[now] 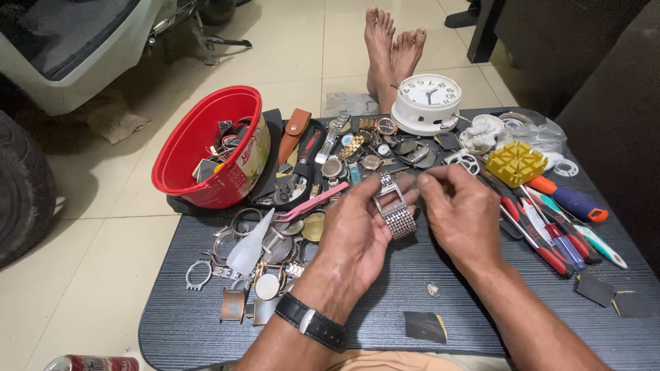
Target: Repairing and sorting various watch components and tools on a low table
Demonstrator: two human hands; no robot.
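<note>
At the centre of the frame the left hand (357, 237) cradles a silver mesh watch bracelet (395, 213), fingers closed around it. The right hand (460, 213) pinches the bracelet's upper end with thumb and forefinger, above the dark bench (385, 302). A red tub (185, 161) sits at upper left.

**Metal, plastic and matt board**

A steel mesh watch band (398, 218) is gleaming between the left hand (357, 237) and right hand (462, 211). The tabletop (385, 302) is showing a matt, finely ribbed dark surface. Near its far left corner a glossy red plastic tub (199, 148) is shining; the white clock (427, 103) at the far edge is looking like smooth plastic.
</note>
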